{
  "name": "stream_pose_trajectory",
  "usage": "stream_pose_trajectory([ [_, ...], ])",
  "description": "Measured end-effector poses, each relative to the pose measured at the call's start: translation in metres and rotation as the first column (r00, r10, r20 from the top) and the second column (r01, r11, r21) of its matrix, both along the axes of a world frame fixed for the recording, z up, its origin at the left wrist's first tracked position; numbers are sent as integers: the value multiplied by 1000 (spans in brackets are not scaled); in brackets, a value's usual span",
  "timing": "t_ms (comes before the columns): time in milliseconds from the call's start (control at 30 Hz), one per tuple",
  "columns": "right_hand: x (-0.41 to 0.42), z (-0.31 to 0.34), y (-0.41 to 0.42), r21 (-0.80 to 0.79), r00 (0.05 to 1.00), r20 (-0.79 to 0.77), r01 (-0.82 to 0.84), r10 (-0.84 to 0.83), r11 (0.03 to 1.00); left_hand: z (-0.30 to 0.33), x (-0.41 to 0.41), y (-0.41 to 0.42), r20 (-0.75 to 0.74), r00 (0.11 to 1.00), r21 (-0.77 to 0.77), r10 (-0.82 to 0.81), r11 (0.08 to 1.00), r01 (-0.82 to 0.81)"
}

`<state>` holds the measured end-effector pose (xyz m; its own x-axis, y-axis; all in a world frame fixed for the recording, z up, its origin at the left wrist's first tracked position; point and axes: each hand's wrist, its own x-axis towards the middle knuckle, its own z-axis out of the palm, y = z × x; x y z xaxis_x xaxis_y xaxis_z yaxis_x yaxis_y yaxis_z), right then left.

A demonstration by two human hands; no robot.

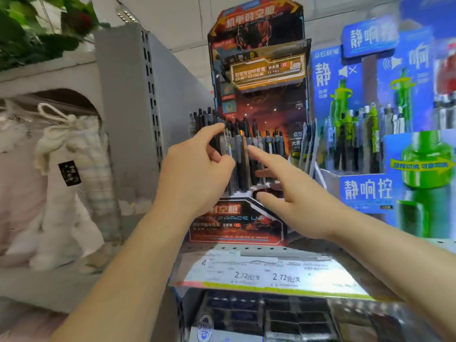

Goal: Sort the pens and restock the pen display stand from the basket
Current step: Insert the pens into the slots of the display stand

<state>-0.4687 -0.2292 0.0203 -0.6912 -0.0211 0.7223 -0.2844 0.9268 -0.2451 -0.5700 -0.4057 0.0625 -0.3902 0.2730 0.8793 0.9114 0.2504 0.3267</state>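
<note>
A dark orange-and-black pen display stand [237,223] stands on the shelf straight ahead, with several black and grey pens [243,164] upright in its rows. My left hand [195,174] reaches into the left rows, its thumb and fingers curled around the tops of a few pens. My right hand [293,193] is stretched out flat in front of the stand, index finger pointing at the middle pens, holding nothing. No basket is in view.
A blue pen display [365,191] with green pens stands to the right. A grey shelf divider [128,107] rises on the left, with white cloth bags [69,169] beyond it. Price labels [266,275] run along the shelf edge, with boxed stock below.
</note>
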Motion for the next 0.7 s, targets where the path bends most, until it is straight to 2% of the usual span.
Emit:
stream_pose_trajectory([
  [67, 9, -5, -4, -111, 996, -89, -27, 17, 993, -7, -2, 0, 13, 994, 96, -109, 990, 108],
  [167, 29, -16, -10, -270, 982, -191, -47, -5, 962, -32, 4, -7, -3, 945, 279, -326, 908, 314],
  [267, 55, -31, -17, -370, 967, -254, -99, 2, 924, -62, 20, -16, 37, 892, 374, -451, 834, 406],
  [433, 123, -53, -13, -416, 968, -249, -77, -32, 906, -95, 66, -15, 205, 794, 392, -572, 791, 469],
  [700, 313, -63, 46, -460, 944, -197, 149, -264, 875, -104, 220, 69, 332, 664, 358, -670, 741, 569],
])
